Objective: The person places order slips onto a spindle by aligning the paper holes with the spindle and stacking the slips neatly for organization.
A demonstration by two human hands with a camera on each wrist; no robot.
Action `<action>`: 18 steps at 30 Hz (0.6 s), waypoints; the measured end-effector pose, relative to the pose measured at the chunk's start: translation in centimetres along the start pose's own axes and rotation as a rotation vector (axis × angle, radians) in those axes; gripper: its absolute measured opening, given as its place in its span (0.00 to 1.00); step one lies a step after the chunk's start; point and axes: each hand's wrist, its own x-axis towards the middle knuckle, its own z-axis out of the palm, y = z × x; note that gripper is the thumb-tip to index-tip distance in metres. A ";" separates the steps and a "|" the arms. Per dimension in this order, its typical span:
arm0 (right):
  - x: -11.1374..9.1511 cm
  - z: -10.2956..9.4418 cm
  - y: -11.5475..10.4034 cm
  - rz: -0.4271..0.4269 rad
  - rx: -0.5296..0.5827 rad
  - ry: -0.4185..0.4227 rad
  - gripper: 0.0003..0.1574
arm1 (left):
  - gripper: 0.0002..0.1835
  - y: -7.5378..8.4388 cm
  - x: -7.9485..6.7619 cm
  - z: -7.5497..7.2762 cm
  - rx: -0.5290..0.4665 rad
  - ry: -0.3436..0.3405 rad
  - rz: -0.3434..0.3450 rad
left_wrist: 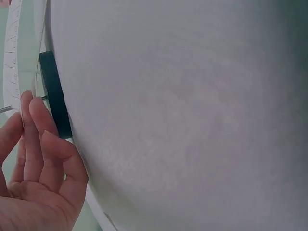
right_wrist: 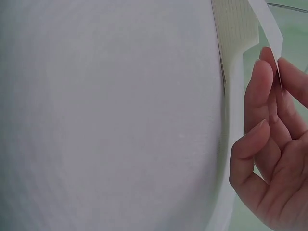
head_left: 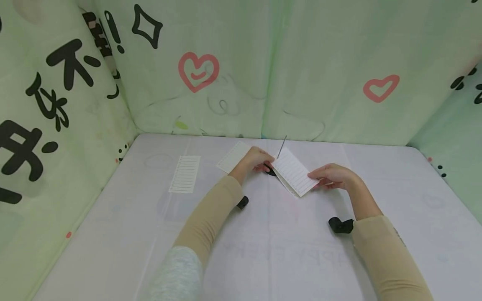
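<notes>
A sheet of lined paper (head_left: 295, 171) with small checkboxes is held tilted over the table between both hands. My right hand (head_left: 333, 175) pinches its near right corner between thumb and fingers, which also shows in the right wrist view (right_wrist: 276, 144). At the opposite corner, my left hand (head_left: 256, 159) pinches the paper's edge (left_wrist: 12, 62). Beside the left fingers stands a bill spike, its thin metal rod (head_left: 282, 146) rising from a round black base (left_wrist: 55, 96). A second lined sheet (right_wrist: 236, 24) lies beneath the held one.
One loose lined sheet (head_left: 184, 174) lies on the white table (head_left: 113, 234) at the left. Another sheet (head_left: 234, 156) is partly covered by my left hand. Green printed curtains (head_left: 324, 62) stand behind the table and along both sides.
</notes>
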 end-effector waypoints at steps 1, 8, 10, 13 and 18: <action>0.1 0.0 0.0 0.005 -0.008 -0.003 0.23 | 0.08 -0.1 0.0 0.1 0.005 0.007 -0.010; 0.3 0.3 0.1 0.033 -0.058 -0.015 0.22 | 0.08 -0.4 -0.3 0.2 -0.005 0.028 -0.012; 0.4 0.4 0.2 0.040 -0.058 -0.019 0.19 | 0.09 -0.5 -0.2 0.2 -0.004 0.019 -0.005; 0.5 0.4 0.4 0.048 -0.061 -0.023 0.17 | 0.09 -0.6 -0.2 0.2 0.007 0.018 -0.001; 0.6 0.4 0.5 0.047 -0.085 -0.025 0.16 | 0.09 -0.6 -0.1 0.3 0.045 0.038 -0.008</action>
